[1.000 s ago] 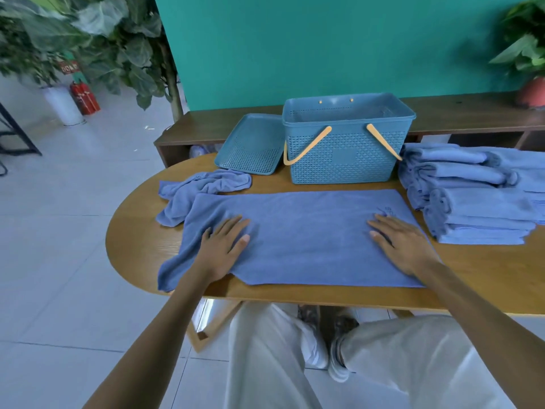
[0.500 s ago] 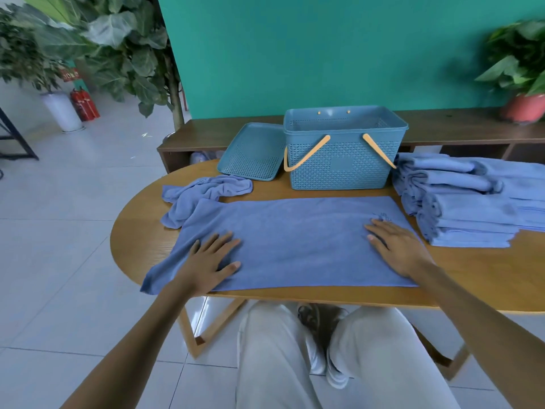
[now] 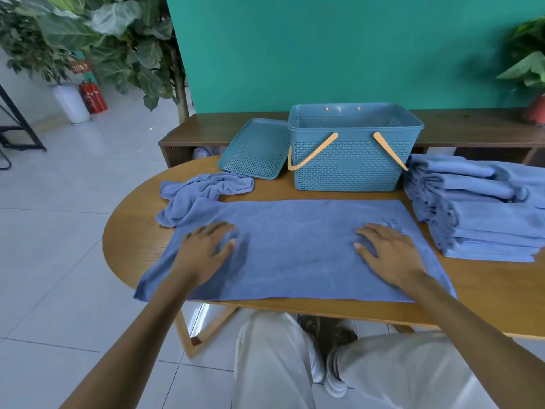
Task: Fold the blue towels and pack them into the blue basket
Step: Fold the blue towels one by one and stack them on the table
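I had both grips wide, fingers straight and spread: my left hand [image 3: 206,249] pressed flat on the left part of the spread towel [image 3: 295,249], and my right hand [image 3: 386,252] pressed flat on its right part, just beside a stitched logo near that end. The towel was soft, matte blue terry, laid out as a long rectangle across the oval wooden surface [image 3: 129,231], its near left corner drooping over the edge. Behind it stood the blue basket [image 3: 351,163], a rectangular plastic tub with a perforated woven-look wall and two tan handles folded down against its front; I could see no towels inside it from this angle. Its perforated lid [image 3: 253,149] leaned tilted against the basket's left side. A crumpled towel [image 3: 203,193] lay bunched at the far left, touching the spread one. To my right sat a stack of folded towels [image 3: 477,214], close beside the basket and the towel's right end. Beyond the surface ran a dark wooden bench [image 3: 472,128] against a teal wall [image 3: 324,48], with leafy plants [image 3: 103,33] at the left.
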